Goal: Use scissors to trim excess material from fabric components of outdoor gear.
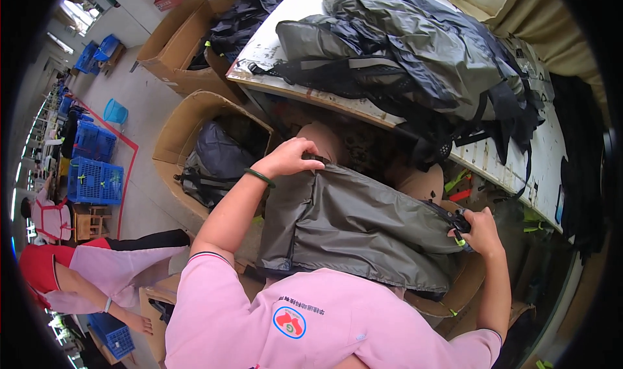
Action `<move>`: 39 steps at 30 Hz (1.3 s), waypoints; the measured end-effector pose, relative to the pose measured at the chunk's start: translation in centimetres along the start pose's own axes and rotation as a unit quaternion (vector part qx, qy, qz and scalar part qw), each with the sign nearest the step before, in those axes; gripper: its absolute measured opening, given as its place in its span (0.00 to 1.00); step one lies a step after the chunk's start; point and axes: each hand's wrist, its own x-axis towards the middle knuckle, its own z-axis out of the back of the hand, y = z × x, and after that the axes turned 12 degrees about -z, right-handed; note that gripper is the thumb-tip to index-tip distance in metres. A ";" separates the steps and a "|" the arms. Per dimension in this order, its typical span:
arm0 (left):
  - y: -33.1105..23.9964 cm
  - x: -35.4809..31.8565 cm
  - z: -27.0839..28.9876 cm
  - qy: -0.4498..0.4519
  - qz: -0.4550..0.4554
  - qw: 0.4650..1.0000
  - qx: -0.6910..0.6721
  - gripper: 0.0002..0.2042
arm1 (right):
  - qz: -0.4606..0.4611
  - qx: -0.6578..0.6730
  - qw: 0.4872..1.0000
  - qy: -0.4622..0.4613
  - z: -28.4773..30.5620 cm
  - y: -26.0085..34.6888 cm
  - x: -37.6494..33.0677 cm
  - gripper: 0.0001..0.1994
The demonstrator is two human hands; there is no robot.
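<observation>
An olive-grey fabric bag [363, 220], thin and creased, is spread over my lap with a black seam running down its left part. My left hand [293, 158] pinches the dark edging at its upper left corner. At the right end, my right hand [481, 231] is closed on the bag's black trim, beside a black buckle or cord piece [460, 222] with a small yellow-green tab. My right fingers partly cover what they hold there. The bag's lower edge lies against my body.
Grey and black backpacks [415, 51] are heaped on a worn white table [311, 96], straps hanging off its front edge. Open cardboard boxes [170, 132] with dark bags stand at the left. Another person's hand [137, 323] is at lower left, near blue crates [95, 181].
</observation>
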 end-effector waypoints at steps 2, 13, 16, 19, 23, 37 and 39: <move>0.8 -0.8 -0.2 -0.002 0.004 1.000 -0.009 0.21 | -0.015 0.018 1.000 0.012 0.1 0.2 0.4 0.24; 0.6 -4.1 -2.5 -0.164 0.033 0.866 -0.471 0.06 | 0.164 0.077 0.983 -0.042 0.7 14.3 8.9 0.24; 0.6 -4.4 -2.8 -0.196 0.030 0.829 -0.523 0.06 | 0.196 0.048 0.978 -0.048 -0.3 18.2 11.4 0.24; 0.9 -5.4 -2.9 -0.214 0.049 0.796 -0.564 0.07 | 0.209 0.019 0.977 -0.037 -0.3 20.6 13.1 0.25; 1.5 -5.7 -3.5 -0.224 0.065 0.779 -0.582 0.08 | 0.222 -0.002 0.975 -0.030 -0.7 21.8 14.2 0.26; 0.4 -6.0 -4.1 -0.256 0.050 0.754 -0.603 0.12 | 0.217 0.064 0.974 0.001 -2.7 23.9 13.5 0.26; 0.5 -6.0 -4.0 -0.254 0.049 0.755 -0.602 0.12 | 0.212 0.065 0.975 0.005 -2.4 24.1 13.3 0.25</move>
